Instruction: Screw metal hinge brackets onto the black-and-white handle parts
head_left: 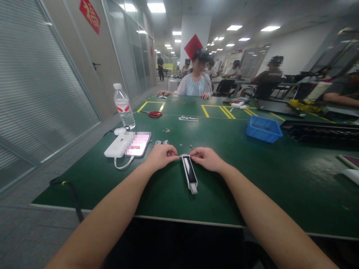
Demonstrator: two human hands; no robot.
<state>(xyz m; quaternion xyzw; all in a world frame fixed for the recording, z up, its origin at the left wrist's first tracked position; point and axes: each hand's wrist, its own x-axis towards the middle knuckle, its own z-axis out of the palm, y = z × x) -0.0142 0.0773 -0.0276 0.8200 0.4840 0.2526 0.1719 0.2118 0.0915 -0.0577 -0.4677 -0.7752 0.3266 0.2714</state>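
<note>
A narrow white device [190,173] with a black face lies on the green table, its far end between my hands. On that end's left side, my left hand [162,155] is closed in a pinch. My right hand [206,157] pinches at the opposite side of the same end. What exactly sits between the fingertips is too small to make out; a thin metal piece seems to cross the device's end there. Just beyond my hands are two small nuts [191,145], and small metal plates [160,142] lie behind my left hand.
A white power bank [119,145] is cabled to a phone [139,144] at left, near a water bottle [123,106]. Farther off lie red scissors [155,114], small metal parts [167,130] and white strips [188,118]. A blue bin [264,129] stands right. Someone sits opposite.
</note>
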